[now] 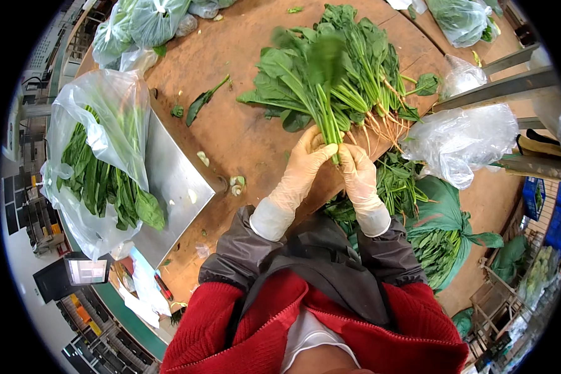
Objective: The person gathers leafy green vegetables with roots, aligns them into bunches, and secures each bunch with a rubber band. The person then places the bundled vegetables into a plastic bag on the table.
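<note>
- Nearest you, dark sleeve covers [234, 249] lie over your red knitted garment [209, 318].
- Your left hand [306, 159], in a thin pale glove, grasps a green bunch [325, 115] by its stems between thumb and fingers, above the table's near edge; its upper leaves are blurred.
- Your right hand [358, 171], gloved likewise, has bent fingertips against the bunch's lower end; whether they pinch it, you cannot tell.
- Just beyond, a pile of leafy greens [368, 59] lies on the brown table [243, 131], its pinkish roots [380, 124] pointing toward your right.
- To your right, a green sack [449, 193] contains more leaves; crumpled clear plastic [464, 137] lies near the roots.
- To your left, an open clear bag [100, 81] of greens rests on a metal plate [177, 193]; a loose leafy sprig [204, 103] lies between bag and pile.
- At lower left, a lit screen [87, 271] bears marks too small to read.
- Farthest across the table, filled plastic bags [159, 25] stand at upper left and another bag [458, 22] at upper right.
</note>
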A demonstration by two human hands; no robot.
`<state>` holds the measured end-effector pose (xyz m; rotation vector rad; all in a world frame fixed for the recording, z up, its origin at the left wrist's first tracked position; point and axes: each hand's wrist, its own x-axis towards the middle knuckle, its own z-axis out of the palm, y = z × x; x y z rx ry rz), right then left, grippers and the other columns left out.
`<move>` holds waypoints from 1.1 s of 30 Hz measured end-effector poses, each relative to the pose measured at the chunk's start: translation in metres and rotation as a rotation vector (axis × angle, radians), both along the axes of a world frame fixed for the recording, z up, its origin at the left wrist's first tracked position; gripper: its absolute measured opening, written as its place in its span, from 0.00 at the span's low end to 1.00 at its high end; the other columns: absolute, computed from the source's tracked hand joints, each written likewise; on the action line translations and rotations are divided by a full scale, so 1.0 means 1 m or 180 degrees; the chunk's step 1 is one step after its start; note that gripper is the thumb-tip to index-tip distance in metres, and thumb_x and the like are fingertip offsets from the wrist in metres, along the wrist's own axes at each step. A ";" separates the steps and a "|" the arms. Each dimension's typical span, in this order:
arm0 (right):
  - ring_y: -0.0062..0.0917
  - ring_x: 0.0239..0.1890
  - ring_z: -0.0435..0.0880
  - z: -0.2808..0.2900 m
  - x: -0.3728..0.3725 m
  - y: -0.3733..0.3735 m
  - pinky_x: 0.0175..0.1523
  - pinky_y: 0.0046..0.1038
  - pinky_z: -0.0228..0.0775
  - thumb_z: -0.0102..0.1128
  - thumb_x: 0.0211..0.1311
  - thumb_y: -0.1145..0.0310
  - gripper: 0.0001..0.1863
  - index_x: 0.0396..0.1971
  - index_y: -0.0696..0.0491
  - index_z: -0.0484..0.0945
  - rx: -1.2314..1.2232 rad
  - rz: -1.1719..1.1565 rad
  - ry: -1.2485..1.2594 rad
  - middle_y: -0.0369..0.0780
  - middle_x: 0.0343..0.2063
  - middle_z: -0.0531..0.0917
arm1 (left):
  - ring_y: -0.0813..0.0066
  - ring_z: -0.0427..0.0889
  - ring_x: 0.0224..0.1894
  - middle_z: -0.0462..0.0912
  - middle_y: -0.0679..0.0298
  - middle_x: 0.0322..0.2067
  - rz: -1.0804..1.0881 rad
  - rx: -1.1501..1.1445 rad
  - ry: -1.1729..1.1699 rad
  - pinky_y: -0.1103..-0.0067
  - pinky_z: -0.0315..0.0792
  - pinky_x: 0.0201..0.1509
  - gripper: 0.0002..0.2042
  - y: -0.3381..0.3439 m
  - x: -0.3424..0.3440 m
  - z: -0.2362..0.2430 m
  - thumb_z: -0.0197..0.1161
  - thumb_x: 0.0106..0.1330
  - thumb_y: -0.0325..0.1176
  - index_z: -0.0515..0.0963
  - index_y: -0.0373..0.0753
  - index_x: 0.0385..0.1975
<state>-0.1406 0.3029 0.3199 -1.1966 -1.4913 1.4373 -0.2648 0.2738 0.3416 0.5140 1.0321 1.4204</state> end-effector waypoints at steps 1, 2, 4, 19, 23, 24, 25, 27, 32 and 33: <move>0.15 0.31 0.75 0.008 0.000 -0.001 0.34 0.15 0.68 0.56 0.60 0.68 0.11 0.39 0.59 0.76 -0.0358 0.0012 0.0150 0.33 0.31 0.75 | 0.71 0.71 0.52 0.72 0.55 0.50 0.0101 -0.0029 -0.0033 0.77 0.63 0.58 0.24 -0.004 0.000 -0.001 0.56 0.59 0.27 0.61 0.32 0.55; 0.15 0.31 0.75 0.009 0.000 -0.002 0.35 0.15 0.68 0.56 0.59 0.70 0.10 0.38 0.59 0.76 -0.0441 0.0014 0.0218 0.33 0.32 0.75 | 0.71 0.71 0.52 0.72 0.55 0.50 0.0197 -0.0059 -0.0064 0.77 0.63 0.58 0.23 -0.008 0.000 -0.003 0.56 0.59 0.27 0.61 0.32 0.55; 0.14 0.31 0.75 0.006 -0.002 -0.002 0.36 0.15 0.68 0.55 0.59 0.73 0.08 0.37 0.59 0.76 -0.0585 -0.0036 0.0348 0.33 0.33 0.75 | 0.71 0.71 0.52 0.72 0.55 0.50 0.0155 -0.0061 -0.0285 0.76 0.63 0.58 0.23 -0.013 -0.006 -0.007 0.56 0.58 0.26 0.61 0.32 0.55; 0.12 0.25 0.74 0.005 -0.034 -0.001 0.28 0.11 0.64 0.58 0.57 0.72 0.10 0.38 0.59 0.75 -0.1528 0.0005 0.0554 0.35 0.30 0.80 | 0.69 0.71 0.52 0.69 0.57 0.50 0.0363 -0.0394 -0.1087 0.78 0.66 0.56 0.30 -0.041 -0.032 -0.017 0.44 0.50 0.13 0.56 0.33 0.58; 0.12 0.26 0.75 0.003 -0.039 -0.008 0.28 0.12 0.65 0.57 0.57 0.74 0.08 0.37 0.56 0.75 -0.1437 0.0014 0.0551 0.33 0.26 0.78 | 0.70 0.72 0.50 0.72 0.58 0.48 0.0275 -0.0322 -0.1702 0.78 0.67 0.55 0.25 -0.046 -0.042 -0.029 0.49 0.52 0.18 0.62 0.31 0.54; 0.12 0.26 0.75 0.002 -0.040 -0.009 0.29 0.12 0.66 0.57 0.57 0.74 0.08 0.37 0.56 0.74 -0.1376 0.0080 0.0466 0.33 0.26 0.78 | 0.70 0.73 0.49 0.73 0.58 0.47 0.0298 -0.0402 -0.1722 0.77 0.67 0.55 0.24 -0.047 -0.042 -0.029 0.50 0.54 0.19 0.62 0.31 0.54; 0.13 0.27 0.75 0.004 -0.042 -0.010 0.30 0.12 0.66 0.57 0.57 0.75 0.08 0.37 0.56 0.75 -0.1437 0.0089 0.0549 0.33 0.26 0.78 | 0.70 0.73 0.49 0.73 0.58 0.46 0.0318 -0.0483 -0.1741 0.77 0.67 0.55 0.22 -0.049 -0.041 -0.027 0.51 0.56 0.20 0.63 0.31 0.54; 0.14 0.29 0.76 0.011 -0.045 -0.016 0.32 0.14 0.67 0.57 0.56 0.75 0.07 0.36 0.57 0.75 -0.1558 0.0112 0.0724 0.34 0.26 0.77 | 0.71 0.74 0.47 0.74 0.58 0.44 0.0328 -0.0624 -0.1698 0.76 0.68 0.54 0.21 -0.050 -0.039 -0.031 0.52 0.59 0.23 0.63 0.32 0.54; 0.20 0.34 0.77 0.034 -0.020 -0.053 0.40 0.19 0.70 0.56 0.55 0.79 0.05 0.33 0.60 0.76 -0.0651 0.0221 0.0630 0.40 0.32 0.79 | 0.73 0.76 0.40 0.75 0.59 0.41 0.0304 -0.0605 -0.1895 0.76 0.73 0.46 0.19 -0.052 -0.044 -0.039 0.52 0.63 0.26 0.64 0.34 0.54; 0.20 0.35 0.78 0.045 -0.008 -0.062 0.40 0.19 0.70 0.56 0.55 0.80 0.05 0.32 0.60 0.76 -0.0781 0.0140 0.0807 0.41 0.34 0.80 | 0.73 0.76 0.39 0.76 0.59 0.40 0.0325 -0.0579 -0.1890 0.76 0.73 0.44 0.19 -0.053 -0.045 -0.040 0.52 0.62 0.26 0.64 0.33 0.54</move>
